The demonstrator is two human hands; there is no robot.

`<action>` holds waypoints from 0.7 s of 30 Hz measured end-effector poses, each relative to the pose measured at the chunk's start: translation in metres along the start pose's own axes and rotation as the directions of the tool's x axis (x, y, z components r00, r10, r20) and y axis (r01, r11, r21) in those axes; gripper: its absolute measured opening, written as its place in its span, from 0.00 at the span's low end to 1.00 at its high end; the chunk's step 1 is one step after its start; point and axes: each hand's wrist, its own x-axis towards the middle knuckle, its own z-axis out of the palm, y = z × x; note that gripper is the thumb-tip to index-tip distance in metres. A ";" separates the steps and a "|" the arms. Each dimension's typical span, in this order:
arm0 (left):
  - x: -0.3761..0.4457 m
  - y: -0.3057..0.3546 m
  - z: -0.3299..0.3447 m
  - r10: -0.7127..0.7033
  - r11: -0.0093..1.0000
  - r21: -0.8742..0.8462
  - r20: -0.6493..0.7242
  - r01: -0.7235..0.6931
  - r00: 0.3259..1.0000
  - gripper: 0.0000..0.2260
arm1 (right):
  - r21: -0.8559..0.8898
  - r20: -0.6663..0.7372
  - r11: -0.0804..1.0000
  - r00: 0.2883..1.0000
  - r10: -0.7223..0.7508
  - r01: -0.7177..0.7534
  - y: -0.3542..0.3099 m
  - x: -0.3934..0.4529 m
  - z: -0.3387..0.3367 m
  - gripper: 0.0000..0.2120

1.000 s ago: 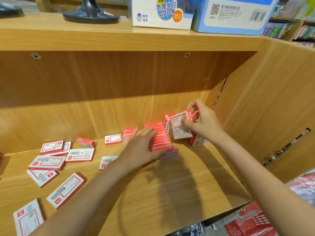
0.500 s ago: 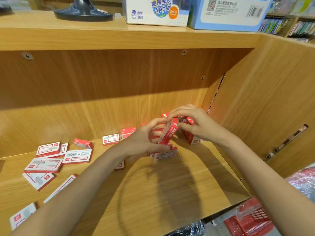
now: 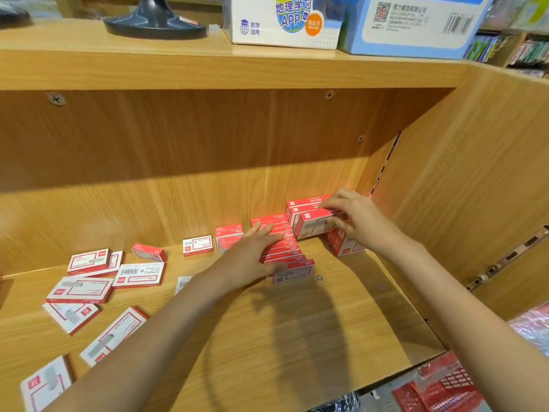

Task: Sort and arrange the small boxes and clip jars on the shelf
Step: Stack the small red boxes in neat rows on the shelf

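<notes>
Pale wood shelf (image 3: pixel 341 331), red boxes scattered.
My left hand (image 3: pixel 249 257) lies flat on the row (image 3: pixel 282 245); my right hand (image 3: pixel 359 221) pinches one box (image 3: pixel 315 226).

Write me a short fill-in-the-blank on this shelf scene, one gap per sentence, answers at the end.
1. The left hand rests flat on a row of ____ boxes standing on edge.
2. The right hand grips a box near the shelf's ____ wall.
3. Loose boxes lie scattered on the ____ side of the wooden shelf.
4. The black stand base sits on the shelf ____ this one.

Answers: red; right; left; above
</notes>
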 end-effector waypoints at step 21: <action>-0.042 -0.043 -0.006 0.019 0.997 -0.057 -0.421 -0.047 0.907 0.16 | -0.243 -0.213 0.959 0.973 0.092 -0.144 -0.003 0.012 0.042 0.12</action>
